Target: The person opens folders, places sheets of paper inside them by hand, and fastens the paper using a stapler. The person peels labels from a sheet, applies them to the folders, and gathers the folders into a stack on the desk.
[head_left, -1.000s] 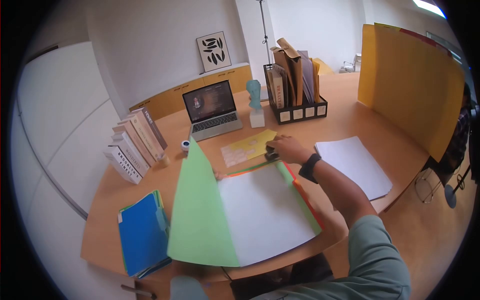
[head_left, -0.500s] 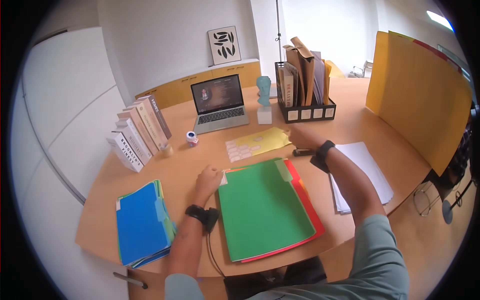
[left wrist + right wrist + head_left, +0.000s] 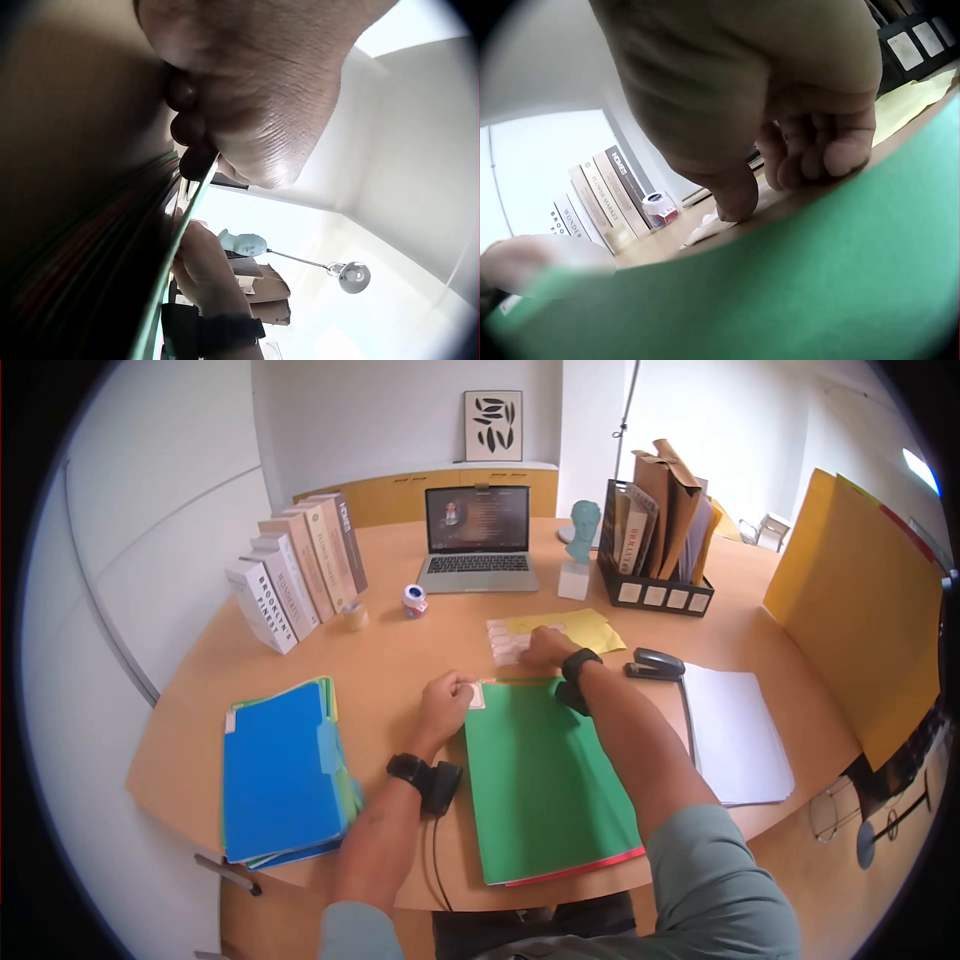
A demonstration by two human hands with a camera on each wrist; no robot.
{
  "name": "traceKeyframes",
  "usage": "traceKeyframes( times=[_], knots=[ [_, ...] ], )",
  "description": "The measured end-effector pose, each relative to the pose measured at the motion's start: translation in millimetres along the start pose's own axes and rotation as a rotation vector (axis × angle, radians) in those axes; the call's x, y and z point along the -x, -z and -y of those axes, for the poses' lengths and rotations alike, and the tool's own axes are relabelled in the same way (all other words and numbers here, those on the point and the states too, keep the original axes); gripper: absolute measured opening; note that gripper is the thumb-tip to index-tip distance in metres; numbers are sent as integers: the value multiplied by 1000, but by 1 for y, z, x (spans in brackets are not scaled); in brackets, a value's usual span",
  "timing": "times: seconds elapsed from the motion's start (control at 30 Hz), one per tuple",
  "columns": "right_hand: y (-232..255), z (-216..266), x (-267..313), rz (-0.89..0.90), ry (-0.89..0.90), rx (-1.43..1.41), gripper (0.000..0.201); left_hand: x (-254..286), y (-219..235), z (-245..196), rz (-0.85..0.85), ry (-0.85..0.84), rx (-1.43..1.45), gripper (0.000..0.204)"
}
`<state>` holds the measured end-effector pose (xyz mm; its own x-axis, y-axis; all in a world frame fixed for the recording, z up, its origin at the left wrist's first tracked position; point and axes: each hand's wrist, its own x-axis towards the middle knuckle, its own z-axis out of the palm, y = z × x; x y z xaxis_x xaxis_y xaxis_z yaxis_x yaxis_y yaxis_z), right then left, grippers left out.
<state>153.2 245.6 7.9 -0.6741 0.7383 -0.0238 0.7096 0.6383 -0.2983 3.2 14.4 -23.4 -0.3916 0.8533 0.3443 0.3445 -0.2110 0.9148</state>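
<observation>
The green folder [image 3: 545, 770] lies on a red one, a pale label at its top left corner. My left hand [image 3: 445, 710] grips that corner; in the left wrist view the fingers of the left hand [image 3: 247, 90] curl round a green edge. Beyond the folder's top edge, my right hand [image 3: 548, 648] is over the pale label sheet [image 3: 503, 644] beside a yellow sheet [image 3: 590, 630]. In the right wrist view the right hand [image 3: 780, 112] has bent fingers and a thumb set apart, touching down near the label sheet [image 3: 705, 229].
A black stapler [image 3: 655, 664] and white papers [image 3: 738, 735] are on the right, blue folders [image 3: 280, 775] on the left. Farther back stand books [image 3: 300, 565], a tape roll [image 3: 414, 600], a laptop [image 3: 478, 550], a bust [image 3: 582, 535] and a file holder [image 3: 660, 595]. A yellow board [image 3: 850, 600] rises at the right.
The raised light green cover has come down, leaving the dark green folder on top. My right hand has let go of the stapler and moved left to the labels.
</observation>
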Motion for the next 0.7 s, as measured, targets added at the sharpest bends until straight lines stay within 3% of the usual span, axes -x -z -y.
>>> traceKeyframes(
  times=[0.1, 0.23, 0.37, 0.43, 0.5, 0.57, 0.6, 0.7],
  knots=[
    [-11, -7, -8, -33, -14, 38, 54, 1, 0, -1, -27, -15, -48, 24],
    [-28, -50, -45, 47, 661, 939, 27, 1, 0, -6, -71, -34, -96, 25],
    [-4, -13, -2, -50, -7, -4, 16, 1, -1, -6, -68, -9, -37, 25],
    [-45, -60, -56, -30, 241, 236, 17, 0, -1, -5, -61, 2, -13, 24],
    [-44, -67, -59, -12, 289, 176, 19, -2, 0, -3, -53, 2, 11, 24],
    [-2, -27, -1, 2, 151, -175, 25, -3, -1, 5, -53, -10, 61, 24],
    [5, -12, 15, -129, 206, -227, 16, -4, -2, 6, -51, -14, 87, 24],
    [33, 45, 55, -151, 375, -303, 31, -2, -1, 2, -42, -61, 121, 24]
  ],
)
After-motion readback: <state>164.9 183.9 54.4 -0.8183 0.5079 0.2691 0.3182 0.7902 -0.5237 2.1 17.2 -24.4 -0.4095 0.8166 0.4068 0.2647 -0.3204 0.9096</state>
